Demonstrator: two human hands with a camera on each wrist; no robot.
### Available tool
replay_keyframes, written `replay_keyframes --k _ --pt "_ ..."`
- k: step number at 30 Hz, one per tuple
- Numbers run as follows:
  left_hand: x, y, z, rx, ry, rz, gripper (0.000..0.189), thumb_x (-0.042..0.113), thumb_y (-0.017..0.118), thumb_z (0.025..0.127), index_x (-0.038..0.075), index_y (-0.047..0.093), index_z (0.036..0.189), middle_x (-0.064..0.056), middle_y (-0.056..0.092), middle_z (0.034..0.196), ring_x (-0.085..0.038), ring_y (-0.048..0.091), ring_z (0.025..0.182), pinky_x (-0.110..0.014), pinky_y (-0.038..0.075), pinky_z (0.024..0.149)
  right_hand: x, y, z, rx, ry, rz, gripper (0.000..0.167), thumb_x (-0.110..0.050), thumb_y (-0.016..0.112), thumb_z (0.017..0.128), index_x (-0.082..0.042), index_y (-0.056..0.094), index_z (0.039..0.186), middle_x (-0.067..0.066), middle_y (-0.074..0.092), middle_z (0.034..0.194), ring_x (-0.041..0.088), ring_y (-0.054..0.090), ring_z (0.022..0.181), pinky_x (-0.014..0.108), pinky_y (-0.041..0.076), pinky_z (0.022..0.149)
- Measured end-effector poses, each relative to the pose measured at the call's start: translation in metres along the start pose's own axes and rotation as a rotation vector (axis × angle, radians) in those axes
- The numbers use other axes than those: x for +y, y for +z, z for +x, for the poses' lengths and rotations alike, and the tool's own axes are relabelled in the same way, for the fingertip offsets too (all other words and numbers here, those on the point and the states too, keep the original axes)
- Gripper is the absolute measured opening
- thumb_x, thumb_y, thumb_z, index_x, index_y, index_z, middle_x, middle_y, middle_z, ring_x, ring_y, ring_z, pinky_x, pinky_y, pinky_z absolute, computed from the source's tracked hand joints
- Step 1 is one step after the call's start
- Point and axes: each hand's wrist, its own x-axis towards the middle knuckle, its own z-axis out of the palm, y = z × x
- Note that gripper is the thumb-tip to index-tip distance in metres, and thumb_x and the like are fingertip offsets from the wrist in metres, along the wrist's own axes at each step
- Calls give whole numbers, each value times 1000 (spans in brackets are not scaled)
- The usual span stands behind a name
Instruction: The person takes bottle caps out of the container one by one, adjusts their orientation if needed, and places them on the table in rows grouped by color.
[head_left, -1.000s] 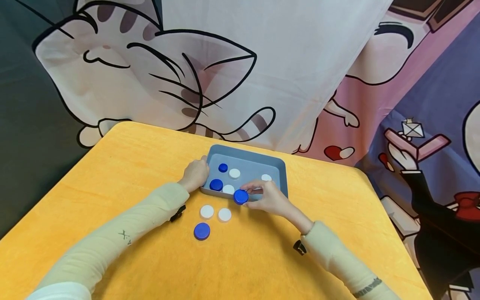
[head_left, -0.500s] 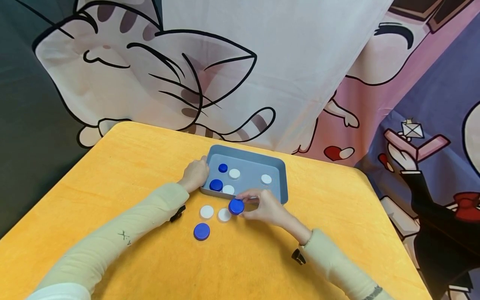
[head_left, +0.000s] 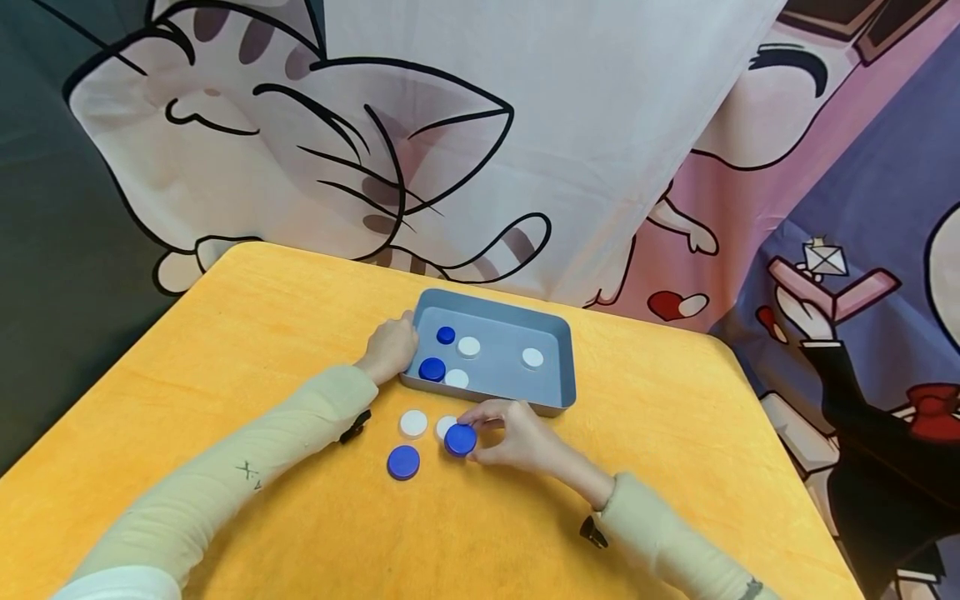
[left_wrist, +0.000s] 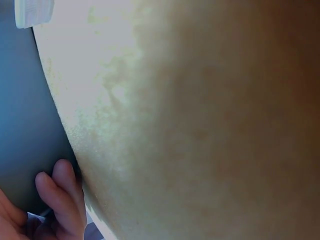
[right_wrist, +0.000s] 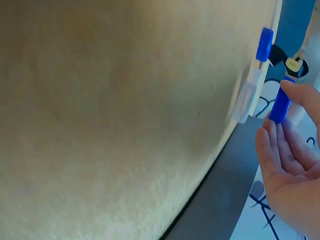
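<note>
My left hand (head_left: 392, 348) grips the left end of a grey-blue tray (head_left: 498, 329); its curled fingers (left_wrist: 60, 200) meet the tray wall in the left wrist view. In front of the tray, my right hand (head_left: 517, 437) pinches a blue bottle cap (head_left: 460, 440) between thumb and fingers, above the table. This cap partly covers a white cap (head_left: 442, 427). Another white cap (head_left: 413, 424) and a flat-lying blue cap (head_left: 403, 462) are to its left. Inside the tray are two blue caps, one smaller (head_left: 446, 335) and one larger (head_left: 432, 369), plus several white caps (head_left: 468, 347).
A yellow cloth-like surface covers the table (head_left: 300, 483). Behind it hangs a curtain (head_left: 600, 125) printed with cartoon figures. The tray's front wall stands between its caps and those on the table.
My right hand has carried the blue cap from over the tray's front edge toward me and slightly left, over the table. The left hand and the tray have stayed in place.
</note>
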Motion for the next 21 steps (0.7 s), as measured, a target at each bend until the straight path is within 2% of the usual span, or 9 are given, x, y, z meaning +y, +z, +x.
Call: replay_keyframes --k 7,14,21 --pt "0 -1 0 -5 -3 -10 33 15 36 102 -4 46 128 -23 65 99 -29 66 84 -42 56 79 -2 12 -5 -17 6 -52 39 -14 83 72 -11 70 109 0 72 106 9 66 94 25 52 86" --pt "-1 0 0 0 4 4 34 14 37 102 -5 45 129 -23 66 97 -30 68 85 -41 56 78 -5 21 -7 -45 42 -30 38 -15 83 72 -11 71 108 0 72 103 5 65 90 21 52 83" --pt "-1 0 1 4 11 7 34 14 37 102 -5 45 128 -23 66 96 -30 67 84 -42 56 78 -5 26 -6 -36 5 -79 38 -15 83 72 -11 71 107 -1 73 102 3 64 91 20 51 84"
